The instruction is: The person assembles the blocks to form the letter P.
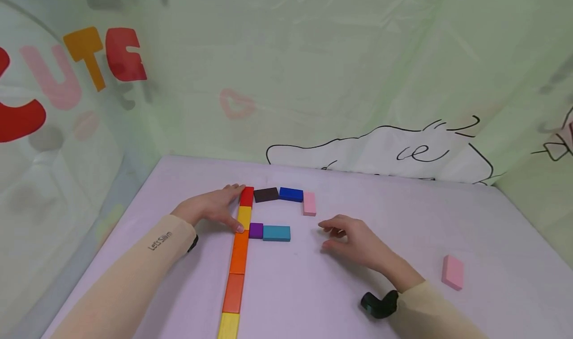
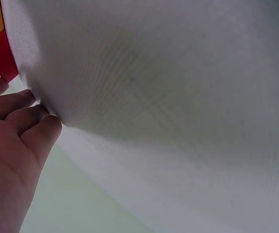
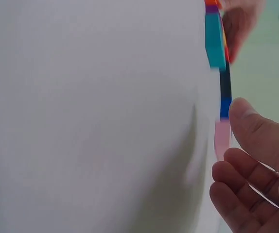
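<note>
My left hand rests along a column of colored blocks. Its index fingertip touches the red block at the column's far end, and its thumb lies where the yellow block meets the orange block. From the red block, a row runs right: a dark block, a blue block, then a pink block turned lengthwise. Lower down, a purple block and a teal block branch off. My right hand hovers right of these, fingers loosely bent, holding nothing.
Nearer to me, the column continues with an orange-red block and another yellow block. A separate pink block lies at the right. The pale table meets a printed curtain at the back and sides.
</note>
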`<action>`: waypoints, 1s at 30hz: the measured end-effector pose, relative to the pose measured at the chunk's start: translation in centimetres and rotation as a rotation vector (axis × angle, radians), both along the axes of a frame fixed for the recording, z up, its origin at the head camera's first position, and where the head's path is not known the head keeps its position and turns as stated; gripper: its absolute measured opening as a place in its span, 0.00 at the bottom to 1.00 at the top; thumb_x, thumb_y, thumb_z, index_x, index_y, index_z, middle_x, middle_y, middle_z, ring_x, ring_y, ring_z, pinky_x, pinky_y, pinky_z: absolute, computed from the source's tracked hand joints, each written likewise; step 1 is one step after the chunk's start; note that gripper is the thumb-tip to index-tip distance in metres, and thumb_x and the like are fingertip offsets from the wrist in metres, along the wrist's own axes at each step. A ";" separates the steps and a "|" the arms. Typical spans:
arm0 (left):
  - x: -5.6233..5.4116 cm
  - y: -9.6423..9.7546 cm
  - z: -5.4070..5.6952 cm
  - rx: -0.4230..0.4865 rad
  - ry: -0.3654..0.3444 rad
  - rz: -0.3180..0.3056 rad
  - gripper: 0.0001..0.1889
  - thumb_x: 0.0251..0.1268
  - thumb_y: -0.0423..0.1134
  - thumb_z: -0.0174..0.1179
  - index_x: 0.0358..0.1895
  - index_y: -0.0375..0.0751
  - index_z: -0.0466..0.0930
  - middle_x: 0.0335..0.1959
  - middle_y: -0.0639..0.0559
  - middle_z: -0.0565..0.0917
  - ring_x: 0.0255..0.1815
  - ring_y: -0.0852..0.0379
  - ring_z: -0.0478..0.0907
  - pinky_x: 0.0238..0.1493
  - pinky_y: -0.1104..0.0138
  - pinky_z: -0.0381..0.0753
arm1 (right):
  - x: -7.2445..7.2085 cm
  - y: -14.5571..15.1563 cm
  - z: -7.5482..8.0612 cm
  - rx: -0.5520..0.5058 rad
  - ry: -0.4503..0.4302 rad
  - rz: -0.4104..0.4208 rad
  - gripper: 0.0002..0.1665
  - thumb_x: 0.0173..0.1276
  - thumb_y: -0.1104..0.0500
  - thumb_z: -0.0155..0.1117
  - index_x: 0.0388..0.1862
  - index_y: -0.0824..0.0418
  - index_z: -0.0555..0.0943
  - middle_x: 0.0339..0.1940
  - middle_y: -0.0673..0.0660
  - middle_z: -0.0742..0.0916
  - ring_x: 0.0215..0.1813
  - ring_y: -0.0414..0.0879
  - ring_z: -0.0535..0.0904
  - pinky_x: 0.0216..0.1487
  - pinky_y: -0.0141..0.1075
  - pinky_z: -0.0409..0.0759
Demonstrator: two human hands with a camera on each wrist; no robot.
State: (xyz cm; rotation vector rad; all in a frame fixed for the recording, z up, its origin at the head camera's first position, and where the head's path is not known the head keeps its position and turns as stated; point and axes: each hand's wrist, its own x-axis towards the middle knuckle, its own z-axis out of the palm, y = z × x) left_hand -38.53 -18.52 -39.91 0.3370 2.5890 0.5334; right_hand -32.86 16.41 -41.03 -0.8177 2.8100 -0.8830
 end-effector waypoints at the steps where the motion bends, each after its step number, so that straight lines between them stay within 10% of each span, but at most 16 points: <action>1: 0.0 0.0 0.0 -0.002 0.001 -0.003 0.59 0.55 0.51 0.75 0.84 0.42 0.45 0.85 0.39 0.49 0.86 0.38 0.43 0.82 0.40 0.50 | 0.3 1.1 0.0 0.000 0.013 -0.022 0.22 0.63 0.61 0.76 0.56 0.64 0.85 0.45 0.53 0.88 0.44 0.43 0.82 0.50 0.41 0.87; 10: 0.0 0.2 0.4 -0.014 0.005 -0.003 0.58 0.56 0.51 0.74 0.84 0.42 0.45 0.85 0.40 0.49 0.86 0.39 0.44 0.82 0.41 0.50 | 2.7 13.5 -0.6 0.033 0.208 -0.272 0.25 0.57 0.60 0.81 0.54 0.63 0.86 0.47 0.55 0.89 0.43 0.25 0.79 0.42 0.22 0.82; 16: 0.0 0.2 0.6 -0.016 0.006 -0.002 0.58 0.55 0.51 0.75 0.84 0.41 0.45 0.85 0.39 0.49 0.86 0.38 0.44 0.82 0.41 0.50 | 4.2 20.7 -1.0 0.092 0.183 -0.393 0.25 0.60 0.56 0.79 0.56 0.61 0.85 0.46 0.18 0.75 0.44 0.09 0.65 0.37 0.12 0.70; 25: 0.0 0.1 0.2 -0.004 0.005 -0.002 0.58 0.55 0.51 0.75 0.84 0.41 0.46 0.85 0.39 0.50 0.86 0.38 0.44 0.82 0.41 0.50 | 3.9 24.2 -0.8 0.295 -0.058 -0.369 0.41 0.63 0.52 0.76 0.69 0.71 0.73 0.62 0.74 0.78 0.53 0.62 0.78 0.37 0.21 0.73; 30: 0.1 0.1 0.0 0.004 -0.002 -0.001 0.58 0.55 0.51 0.75 0.84 0.41 0.46 0.85 0.39 0.49 0.86 0.38 0.44 0.83 0.41 0.49 | 4.3 24.7 -1.3 0.315 -0.107 -0.380 0.46 0.63 0.47 0.77 0.69 0.74 0.72 0.63 0.76 0.79 0.54 0.54 0.81 0.37 0.24 0.76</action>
